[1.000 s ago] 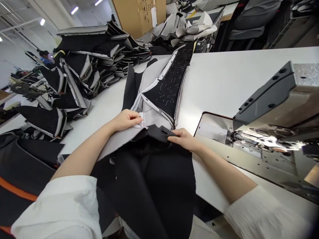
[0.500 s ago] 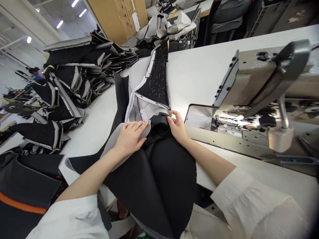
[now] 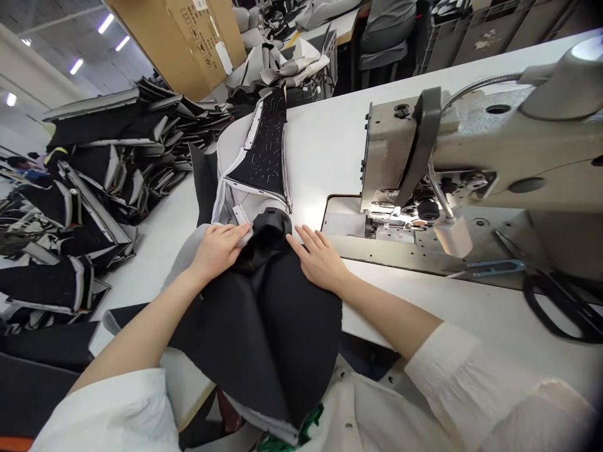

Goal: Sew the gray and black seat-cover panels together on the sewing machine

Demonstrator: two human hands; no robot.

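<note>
A black and grey sewn cover, which looks like a seat cover, lies across the table edge and hangs down in front of me. Its upper section shows the grey inside and a black panel with squiggly stitching. My left hand is closed on the cover's folded grey edge, thumb tucked under the fingers. Beside it a black part of the cover bulges up in a curl. My right hand rests on the cover's right edge with fingers stretched out, pinching nothing.
To the right stands a sewing machine with its lamp lit. Black-handled scissors and blue thread snips lie by its base. Stacked black and grey pieces fill the table's left. A cardboard box is behind.
My right hand has let go of the cover's edge and its fingers have straightened. The black part between my hands now curls higher. My view has turned to the right.
</note>
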